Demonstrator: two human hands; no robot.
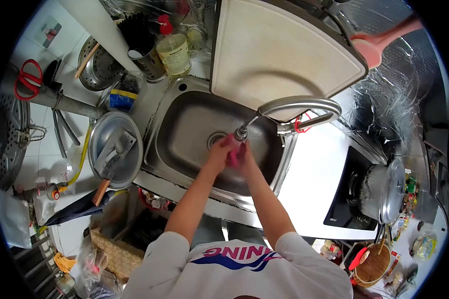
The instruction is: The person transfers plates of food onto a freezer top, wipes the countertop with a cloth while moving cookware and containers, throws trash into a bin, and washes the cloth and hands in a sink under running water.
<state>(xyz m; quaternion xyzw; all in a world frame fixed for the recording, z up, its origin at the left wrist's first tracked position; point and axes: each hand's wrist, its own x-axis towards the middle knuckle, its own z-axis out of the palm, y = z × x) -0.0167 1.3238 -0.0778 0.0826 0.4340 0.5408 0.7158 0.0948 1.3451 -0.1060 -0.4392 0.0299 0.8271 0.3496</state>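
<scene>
Both of my hands are together over the steel sink (172, 117), directly under the tip of the faucet (241, 132). My left hand (219, 153) closes on a soft pink item (233, 158), possibly a cloth, whose exact kind I cannot make out. From the other side my right hand (244, 155) also grips it, its fingers partly hidden. The sink's drain (217, 140) lies just beyond my left hand. Whether water is running is hard to tell.
A large cutting board (284, 55) leans behind the sink. Left of it are a soap bottle (174, 54) and a metal lid (96, 144) with a cleaver (115, 154). On the right, a pot (376, 192) sits on the black stove (341, 202).
</scene>
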